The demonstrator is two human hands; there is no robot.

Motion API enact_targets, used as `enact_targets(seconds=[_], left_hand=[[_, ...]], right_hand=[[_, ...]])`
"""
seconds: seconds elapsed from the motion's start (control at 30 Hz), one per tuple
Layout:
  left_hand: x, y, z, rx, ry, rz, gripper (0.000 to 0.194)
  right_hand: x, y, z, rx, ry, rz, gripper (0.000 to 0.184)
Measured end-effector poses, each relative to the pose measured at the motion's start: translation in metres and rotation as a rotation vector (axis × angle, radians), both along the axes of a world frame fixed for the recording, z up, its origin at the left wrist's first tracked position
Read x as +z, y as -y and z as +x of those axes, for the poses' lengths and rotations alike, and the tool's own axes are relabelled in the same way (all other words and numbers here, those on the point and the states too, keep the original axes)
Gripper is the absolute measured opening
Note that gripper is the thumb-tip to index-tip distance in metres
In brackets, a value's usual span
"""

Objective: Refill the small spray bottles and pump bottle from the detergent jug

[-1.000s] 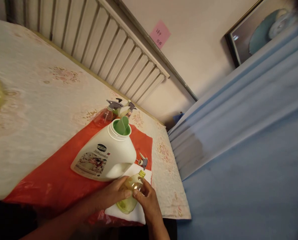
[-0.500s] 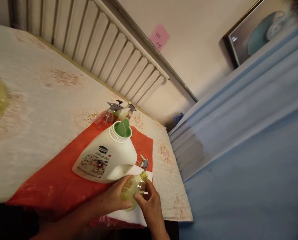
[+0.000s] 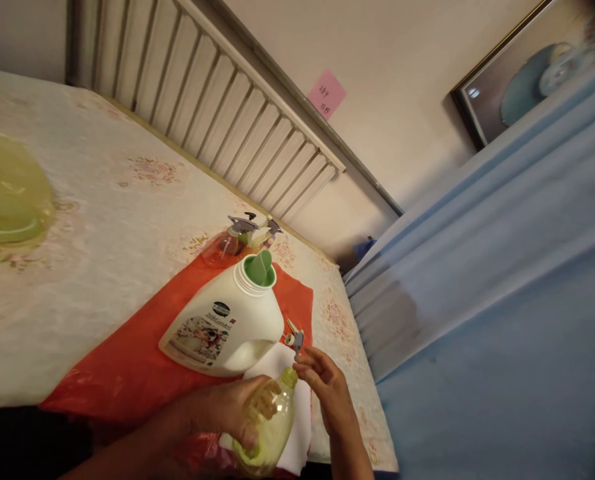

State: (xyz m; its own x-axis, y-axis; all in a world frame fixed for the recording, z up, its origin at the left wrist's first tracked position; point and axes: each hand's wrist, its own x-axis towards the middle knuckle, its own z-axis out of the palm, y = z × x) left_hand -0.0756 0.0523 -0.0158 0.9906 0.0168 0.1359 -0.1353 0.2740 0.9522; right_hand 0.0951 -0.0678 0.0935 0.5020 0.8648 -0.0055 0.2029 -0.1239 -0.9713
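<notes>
My left hand (image 3: 227,410) is wrapped round a clear yellow spray bottle (image 3: 272,430), tilted with its uncapped neck up and to the right. Just right of that neck is my right hand (image 3: 330,387), fingers loosely bent and apart. Its fingertips are close to a grey and white trigger sprayer head (image 3: 296,339); whether they touch it I cannot tell. Behind the bottle stands a large white detergent jug (image 3: 242,320) with a picture label and a green pouring spout in its open mouth. White paper or cloth (image 3: 302,417) lies under the bottle.
A red plastic sheet (image 3: 127,360) covers part of the flowered tablecloth (image 3: 102,220). Spray bottles (image 3: 222,248) with grey triggers stand behind the jug. A yellow translucent basin (image 3: 12,187) is at far left. A radiator (image 3: 217,100) and a blue curtain (image 3: 502,280) border the table.
My right hand has let go of the yellow bottle and moved up and right, towards the sprayer head. My left hand keeps the bottle, which is now lower. The view has shifted slightly.
</notes>
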Motion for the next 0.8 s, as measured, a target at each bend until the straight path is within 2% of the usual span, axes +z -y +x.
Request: enact_targets(seconds=[0.1, 0.2, 0.27, 0.33, 0.47, 0.57, 0.63, 0.7, 0.8], left_hand=[[0.006, 0.0, -0.004, -0.013, -0.047, -0.062, 0.073], [0.016, -0.002, -0.009, -0.009, -0.095, -0.002, 0.074], [0.022, -0.005, -0.013, -0.026, -0.118, 0.051, 0.072], [0.027, -0.007, -0.016, -0.063, -0.125, 0.066, 0.072], [0.024, -0.009, -0.014, -0.12, -0.145, 0.014, 0.075], [0.018, -0.009, -0.014, -0.133, -0.18, 0.009, 0.084], [0.018, -0.01, -0.017, -0.127, -0.175, 0.045, 0.081], [0.021, -0.01, -0.02, -0.113, -0.16, 0.083, 0.076], [0.024, -0.012, -0.02, -0.109, -0.201, 0.131, 0.084]], right_hand=[[-0.005, -0.022, -0.004, 0.113, -0.032, 0.032, 0.054], [-0.006, -0.046, -0.014, 0.237, -0.029, 0.034, 0.063], [-0.004, -0.061, -0.021, 0.336, -0.047, 0.045, 0.062], [-0.004, -0.073, -0.026, 0.409, -0.07, 0.053, 0.053], [-0.013, -0.09, -0.029, 0.404, -0.037, 0.004, 0.036], [-0.02, -0.101, -0.029, 0.396, -0.059, -0.023, 0.038], [-0.021, -0.11, -0.031, 0.414, -0.141, 0.002, 0.043], [-0.019, -0.117, -0.033, 0.42, -0.222, 0.031, 0.045], [-0.013, -0.128, -0.039, 0.428, -0.272, 0.055, 0.039]])
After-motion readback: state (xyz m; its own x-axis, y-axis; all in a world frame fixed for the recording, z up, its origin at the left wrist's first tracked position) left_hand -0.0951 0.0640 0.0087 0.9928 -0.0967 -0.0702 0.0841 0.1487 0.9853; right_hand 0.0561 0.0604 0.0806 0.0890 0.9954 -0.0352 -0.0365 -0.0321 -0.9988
